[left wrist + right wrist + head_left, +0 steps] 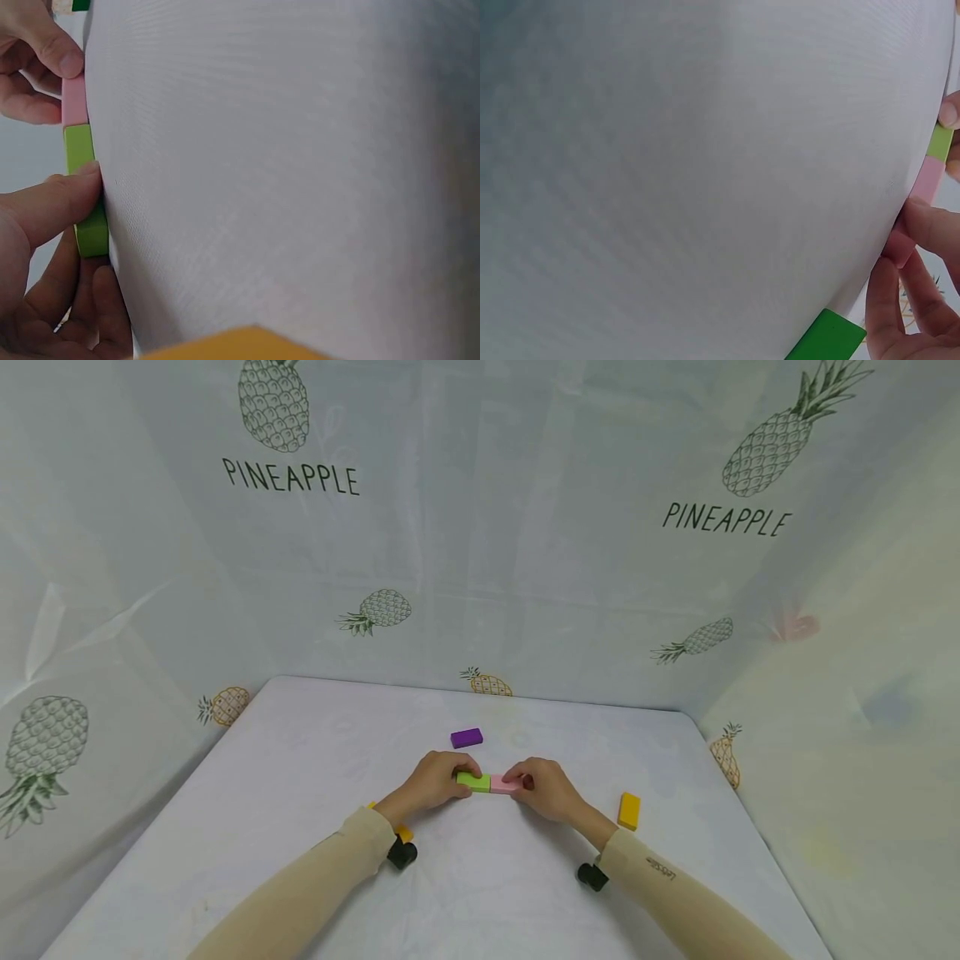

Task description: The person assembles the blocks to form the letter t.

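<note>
A lime green block and a pink block lie end to end on the white table, their ends touching. My left hand pinches the green block between thumb and fingers near its outer end. On the pink block's outer part, the thumb and fingers of my right hand hold it from both sides. In the left wrist view the thumb crosses the green block and hides a strip of it.
Behind the joined blocks lies a purple block. A yellow block is at the right, and more yellow shows beside my left wrist, partly covered. The right wrist view has a darker green block at its bottom edge.
</note>
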A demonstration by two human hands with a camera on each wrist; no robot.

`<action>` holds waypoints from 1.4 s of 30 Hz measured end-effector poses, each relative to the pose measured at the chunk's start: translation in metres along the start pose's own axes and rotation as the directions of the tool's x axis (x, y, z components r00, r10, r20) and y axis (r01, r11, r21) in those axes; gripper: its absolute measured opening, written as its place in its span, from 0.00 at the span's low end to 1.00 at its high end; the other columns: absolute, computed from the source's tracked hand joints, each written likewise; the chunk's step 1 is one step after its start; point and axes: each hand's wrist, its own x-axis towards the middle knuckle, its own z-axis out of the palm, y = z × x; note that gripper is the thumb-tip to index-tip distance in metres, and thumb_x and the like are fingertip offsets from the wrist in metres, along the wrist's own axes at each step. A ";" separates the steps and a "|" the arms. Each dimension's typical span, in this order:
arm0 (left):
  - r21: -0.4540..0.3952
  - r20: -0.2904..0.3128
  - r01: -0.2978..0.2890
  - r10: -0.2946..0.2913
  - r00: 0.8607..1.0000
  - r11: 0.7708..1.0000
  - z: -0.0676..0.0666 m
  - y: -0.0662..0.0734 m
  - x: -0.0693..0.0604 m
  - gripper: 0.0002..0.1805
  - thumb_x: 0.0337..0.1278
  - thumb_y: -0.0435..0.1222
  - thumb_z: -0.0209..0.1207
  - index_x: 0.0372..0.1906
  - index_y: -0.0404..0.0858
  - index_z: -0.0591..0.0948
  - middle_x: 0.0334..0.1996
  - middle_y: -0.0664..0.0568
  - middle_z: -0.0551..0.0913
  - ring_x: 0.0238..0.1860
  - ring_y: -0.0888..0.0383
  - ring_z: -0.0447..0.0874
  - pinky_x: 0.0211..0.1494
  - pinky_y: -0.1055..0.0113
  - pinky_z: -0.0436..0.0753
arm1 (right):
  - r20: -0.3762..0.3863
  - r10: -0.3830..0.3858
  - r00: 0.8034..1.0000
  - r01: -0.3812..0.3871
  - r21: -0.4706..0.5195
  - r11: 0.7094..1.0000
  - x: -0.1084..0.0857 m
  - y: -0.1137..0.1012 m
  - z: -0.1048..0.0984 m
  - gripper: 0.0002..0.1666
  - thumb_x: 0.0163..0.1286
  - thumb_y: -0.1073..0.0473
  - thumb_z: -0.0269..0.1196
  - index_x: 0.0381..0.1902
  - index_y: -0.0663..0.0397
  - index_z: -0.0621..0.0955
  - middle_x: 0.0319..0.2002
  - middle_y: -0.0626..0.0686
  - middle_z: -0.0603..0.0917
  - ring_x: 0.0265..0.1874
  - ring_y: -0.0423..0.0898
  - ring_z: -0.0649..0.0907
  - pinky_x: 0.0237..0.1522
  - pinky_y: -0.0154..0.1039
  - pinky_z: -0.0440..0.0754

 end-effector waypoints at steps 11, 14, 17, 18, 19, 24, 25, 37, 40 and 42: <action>0.005 -0.001 -0.011 0.011 1.000 1.000 0.000 -0.002 0.000 0.13 0.60 0.32 0.75 0.47 0.49 0.89 0.44 0.61 0.90 0.44 0.55 0.81 0.57 0.56 0.78 | -0.009 -0.015 1.000 0.015 0.006 1.000 0.000 -0.002 0.001 0.11 0.67 0.68 0.74 0.46 0.53 0.91 0.39 0.49 0.88 0.36 0.47 0.78 0.39 0.35 0.76; 0.004 0.002 -0.008 0.008 1.000 1.000 0.000 -0.002 0.000 0.13 0.61 0.32 0.75 0.47 0.49 0.89 0.44 0.61 0.90 0.44 0.55 0.80 0.57 0.56 0.78 | -0.014 -0.016 1.000 0.016 0.009 1.000 -0.001 -0.003 0.001 0.11 0.67 0.69 0.74 0.46 0.54 0.91 0.40 0.49 0.88 0.36 0.47 0.78 0.39 0.35 0.76; 0.004 0.004 -0.008 0.008 1.000 1.000 0.001 -0.002 0.000 0.13 0.61 0.32 0.75 0.47 0.49 0.89 0.44 0.61 0.90 0.44 0.56 0.80 0.57 0.56 0.78 | -0.020 -0.021 1.000 0.022 0.006 1.000 -0.001 -0.002 0.001 0.11 0.66 0.69 0.74 0.45 0.54 0.91 0.41 0.50 0.89 0.36 0.47 0.79 0.40 0.35 0.78; 0.003 0.005 -0.009 0.009 1.000 1.000 0.001 -0.002 0.000 0.13 0.61 0.32 0.75 0.47 0.49 0.89 0.44 0.61 0.90 0.44 0.56 0.80 0.56 0.56 0.78 | -0.022 -0.025 0.999 0.026 0.005 1.000 -0.001 -0.002 0.001 0.11 0.66 0.69 0.74 0.45 0.54 0.91 0.41 0.50 0.89 0.36 0.47 0.80 0.40 0.35 0.78; 0.003 0.005 -0.009 0.009 1.000 1.000 0.000 -0.002 0.000 0.13 0.61 0.32 0.75 0.47 0.49 0.89 0.44 0.61 0.90 0.44 0.56 0.80 0.56 0.56 0.78 | -0.023 -0.029 0.999 0.030 0.005 1.000 -0.001 -0.002 0.002 0.11 0.66 0.70 0.74 0.45 0.55 0.91 0.41 0.50 0.89 0.36 0.47 0.80 0.40 0.35 0.79; 0.003 0.005 -0.011 0.011 1.000 1.000 0.000 -0.001 -0.001 0.13 0.60 0.33 0.75 0.48 0.49 0.89 0.44 0.61 0.90 0.44 0.56 0.80 0.57 0.57 0.78 | -0.024 -0.027 0.999 0.028 0.008 1.000 -0.001 -0.002 0.002 0.12 0.65 0.70 0.74 0.46 0.55 0.90 0.41 0.50 0.90 0.37 0.48 0.81 0.42 0.37 0.81; 0.004 0.005 -0.011 0.011 1.000 1.000 -0.001 -0.001 -0.001 0.13 0.60 0.33 0.75 0.48 0.48 0.89 0.44 0.60 0.90 0.44 0.56 0.80 0.57 0.57 0.78 | -0.023 -0.020 1.000 0.020 0.009 1.000 -0.001 -0.003 0.002 0.12 0.65 0.70 0.74 0.46 0.55 0.90 0.41 0.50 0.90 0.37 0.47 0.81 0.42 0.37 0.81; -0.001 0.007 -0.016 0.016 1.000 1.000 -0.003 0.003 -0.003 0.13 0.61 0.32 0.75 0.48 0.48 0.89 0.45 0.60 0.90 0.45 0.56 0.81 0.58 0.55 0.80 | 0.038 -0.020 0.999 0.021 -0.028 0.999 0.001 -0.004 -0.003 0.12 0.68 0.67 0.74 0.48 0.52 0.91 0.43 0.49 0.89 0.37 0.45 0.80 0.42 0.37 0.79; -0.004 0.007 -0.006 0.006 1.000 1.000 -0.002 0.002 -0.003 0.13 0.61 0.33 0.75 0.48 0.49 0.89 0.46 0.60 0.90 0.45 0.57 0.80 0.59 0.55 0.79 | 0.052 -0.022 0.998 0.024 -0.030 0.999 0.002 -0.003 -0.005 0.12 0.69 0.67 0.73 0.48 0.51 0.91 0.43 0.48 0.90 0.36 0.44 0.78 0.41 0.36 0.78; -0.005 0.006 -0.004 0.004 1.000 1.000 -0.002 0.001 -0.002 0.13 0.61 0.33 0.74 0.48 0.50 0.89 0.46 0.60 0.90 0.46 0.57 0.80 0.60 0.55 0.79 | 0.059 -0.018 0.998 0.019 -0.024 1.000 0.003 -0.002 -0.005 0.11 0.69 0.66 0.73 0.48 0.51 0.91 0.43 0.47 0.89 0.36 0.43 0.78 0.40 0.35 0.77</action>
